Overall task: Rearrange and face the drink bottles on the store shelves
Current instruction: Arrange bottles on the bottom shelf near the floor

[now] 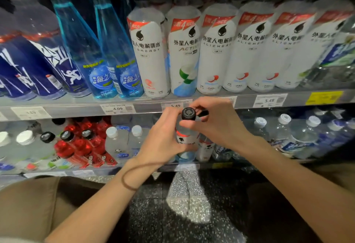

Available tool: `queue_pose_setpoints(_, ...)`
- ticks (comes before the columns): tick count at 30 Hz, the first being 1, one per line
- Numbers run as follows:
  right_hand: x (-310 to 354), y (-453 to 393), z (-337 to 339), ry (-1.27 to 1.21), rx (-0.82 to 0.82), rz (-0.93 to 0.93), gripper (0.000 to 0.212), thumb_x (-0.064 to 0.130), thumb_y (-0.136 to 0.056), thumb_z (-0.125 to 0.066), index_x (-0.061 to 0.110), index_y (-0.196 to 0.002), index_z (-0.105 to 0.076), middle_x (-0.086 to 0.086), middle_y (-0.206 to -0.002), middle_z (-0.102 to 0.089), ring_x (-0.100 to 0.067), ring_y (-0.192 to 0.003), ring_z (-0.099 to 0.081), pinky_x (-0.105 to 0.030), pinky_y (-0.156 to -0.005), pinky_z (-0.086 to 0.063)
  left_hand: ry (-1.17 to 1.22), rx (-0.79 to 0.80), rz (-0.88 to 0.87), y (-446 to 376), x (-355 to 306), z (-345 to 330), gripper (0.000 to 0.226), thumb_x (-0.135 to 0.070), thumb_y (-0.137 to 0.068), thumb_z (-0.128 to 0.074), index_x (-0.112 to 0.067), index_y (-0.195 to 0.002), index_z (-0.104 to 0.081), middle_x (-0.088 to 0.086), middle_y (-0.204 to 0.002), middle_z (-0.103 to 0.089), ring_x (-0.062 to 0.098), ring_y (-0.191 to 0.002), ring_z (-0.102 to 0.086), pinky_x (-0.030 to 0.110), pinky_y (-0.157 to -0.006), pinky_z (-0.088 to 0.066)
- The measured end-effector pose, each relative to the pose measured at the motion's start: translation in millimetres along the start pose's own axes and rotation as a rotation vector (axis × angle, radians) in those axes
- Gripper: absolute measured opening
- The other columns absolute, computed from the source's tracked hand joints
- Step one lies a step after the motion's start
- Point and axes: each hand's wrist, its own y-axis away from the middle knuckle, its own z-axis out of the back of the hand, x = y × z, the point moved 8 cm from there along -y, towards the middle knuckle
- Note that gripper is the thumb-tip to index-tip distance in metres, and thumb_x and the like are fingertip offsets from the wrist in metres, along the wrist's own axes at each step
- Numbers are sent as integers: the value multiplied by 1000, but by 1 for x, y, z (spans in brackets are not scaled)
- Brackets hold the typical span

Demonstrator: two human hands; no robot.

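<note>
A white-labelled drink bottle with a black cap (pixel 188 113) stands upright in front of the lower shelf, at the middle of the view. My left hand (pixel 165 137) grips its body from the left. My right hand (pixel 215 121) curls round its neck and cap from the right. Above it, a row of several matching white bottles (pixel 217 50) lines the upper shelf, labels facing out. To their left stand light blue bottles (pixel 113 54) and dark blue bottles (pixel 48 58).
The upper shelf edge (pixel 76 108) carries price tags, with a yellow tag (pixel 324 97) at the right. The lower shelf holds red bottles (pixel 84 146), white-capped clear bottles (pixel 117 142) and water bottles (pixel 299 139). Speckled dark floor (pixel 188 204) lies below.
</note>
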Motion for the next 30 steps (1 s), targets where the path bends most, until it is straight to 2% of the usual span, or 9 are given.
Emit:
queue_pose_setpoints(2,-9,-1,-8,39,11,-4,27,38,-72,-81,20,-90,-72,12,-82,-69,-5,-77,-63,-25,-72,-52,-60,55,25,0,11,-10,80,-27,-61,-92,-19,-130,-52,-2,-119,-52,8,-113,-51,31,-89,-46)
queue_pose_setpoints(4,-18,0,-12,49,7,-13,26,33,-72,-83,18,-92,-74,9,-82,-71,-6,-75,-61,-19,-69,-45,-116,118,66,3,22,-19,89,-29,-62,-92,-18,-138,-47,0,-127,-52,13,-120,-49,35,-95,-44)
queue_pose_setpoints(8,-39,1,-22,5,18,-81,25,24,-74,-81,14,-96,-74,3,-87,-73,-12,-81,-64,-29,-77,-49,-316,211,34,8,33,-25,93,-37,-71,-87,-9,-146,-40,6,-141,-50,23,-132,-46,31,-106,-34)
queue_pose_setpoints(15,-61,2,-47,40,33,-122,22,21,-77,-79,19,-97,-70,9,-89,-67,-8,-83,-60,-20,-75,-44,-519,248,-13,17,43,-29,74,-32,-74,-85,-7,-136,-52,8,-131,-56,28,-123,-52,36,-106,-39)
queue_pose_setpoints(17,-67,3,-53,66,8,-133,23,22,-78,-79,20,-98,-69,8,-91,-68,-9,-84,-60,-23,-78,-45,-583,263,-45,19,45,-31,71,-33,-72,-86,-7,-131,-55,8,-130,-56,29,-121,-54,38,-107,-40)
queue_pose_setpoints(20,-78,6,-63,59,-10,-158,22,21,-80,-79,20,-98,-67,8,-89,-66,-10,-83,-59,-27,-80,-45,-637,280,-59,22,45,-31,66,-34,-79,-80,-10,-133,-53,6,-139,-50,25,-133,-45,35,-120,-21)
queue_pose_setpoints(23,-86,7,-71,60,-16,-162,25,18,-80,-80,15,-100,-67,8,-87,-63,-9,-81,-55,-22,-77,-42,-648,290,-72,24,47,-30,64,-34,-85,-75,-11,-139,-49,4,-150,-41,21,-143,-34,29,-121,-2)
queue_pose_setpoints(27,-93,8,-79,54,-27,-183,26,18,-78,-82,15,-97,-65,10,-81,-58,-4,-73,-50,-18,-71,-36,-590,282,-76,26,47,-27,62,-38,-88,-71,-14,-140,-47,1,-151,-38,19,-142,-34,27,-119,-21)
queue_pose_setpoints(30,-97,10,-85,54,-1,-201,24,17,-79,-80,16,-96,-63,11,-82,-56,2,-72,-47,-18,-69,-33,-562,283,-82,27,47,-26,61,-39,-90,-69,-15,-141,-45,-1,-151,-36,16,-142,-33,24,-116,-24)
